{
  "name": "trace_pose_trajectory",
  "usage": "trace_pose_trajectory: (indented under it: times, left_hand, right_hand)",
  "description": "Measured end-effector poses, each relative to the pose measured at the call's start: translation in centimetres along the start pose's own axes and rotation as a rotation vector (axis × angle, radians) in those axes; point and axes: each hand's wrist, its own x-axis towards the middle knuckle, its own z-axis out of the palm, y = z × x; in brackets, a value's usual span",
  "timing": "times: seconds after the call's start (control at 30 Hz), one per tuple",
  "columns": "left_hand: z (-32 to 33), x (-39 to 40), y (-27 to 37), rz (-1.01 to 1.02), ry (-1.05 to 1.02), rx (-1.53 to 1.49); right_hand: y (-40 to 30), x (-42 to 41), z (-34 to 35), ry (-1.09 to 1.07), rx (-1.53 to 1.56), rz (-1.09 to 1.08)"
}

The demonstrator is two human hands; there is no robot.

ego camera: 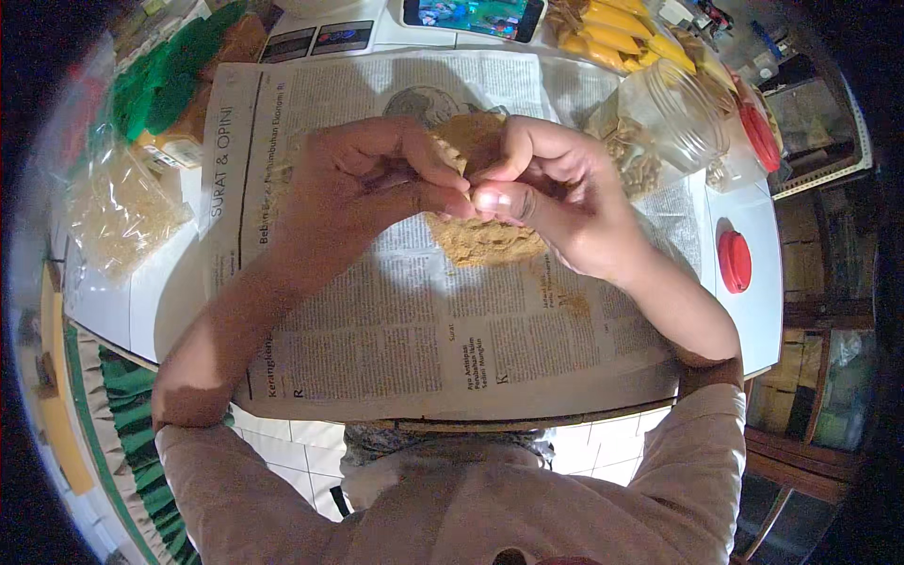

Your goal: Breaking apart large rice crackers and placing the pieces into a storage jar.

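Over a heap of light-brown powder [487, 241] on spread newspaper [353, 339], my two hands meet at the fingertips. My left hand [402, 169] and my right hand [551, 187] pinch a small pale item between thumbs and forefingers; the fingers mostly cover it, so its kind cannot be told. Behind the fingers more brown powder or a brown piece [470, 134] shows. A clear plastic jar [671, 116] lies on its side at the right, near small tan pieces [635, 166].
A red lid [735, 261] lies on the white table's right side. At the left are a clear bag of pale grains [120, 212] and a green bag [169, 78]. A phone [473, 18] with a lit screen and yellow packets [614, 32] are at the far edge.
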Motion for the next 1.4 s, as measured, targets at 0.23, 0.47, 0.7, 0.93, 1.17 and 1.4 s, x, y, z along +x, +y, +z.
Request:
trace_pose_trajectory:
  times: [0.23, 0.47, 0.7, 0.93, 1.17, 1.4]
  left_hand:
    - [0.2, -0.1, 0.3, -0.025, 0.024, 0.012]
    - [0.3, 0.1, 0.2, -0.037, 0.032, 0.043]
    - [0.0, 0.3, -0.2, -0.061, -0.05, -0.093]
    - [-0.4, 0.4, -0.4, -0.013, -0.188, -0.112]
    - [-0.6, 0.4, -0.2, -0.037, -0.095, -0.082]
    - [-0.7, 0.5, -0.8, -0.025, -0.038, 0.018]
  right_hand:
    - [0.5, 0.0, 0.2, 0.005, -0.01, -0.044]
    - [-0.1, 0.1, -0.4, -0.011, -0.141, -0.081]
    - [-1.7, 0.5, -0.6, -0.126, -0.531, -0.329]
    - [-5.4, 0.4, -1.6, -0.137, -1.082, -0.567]
    - [-11.7, 0.0, -8.0, 0.443, -1.345, -0.537]
    - [-13.7, -0.8, -12.2, 0.473, -1.493, -0.449]
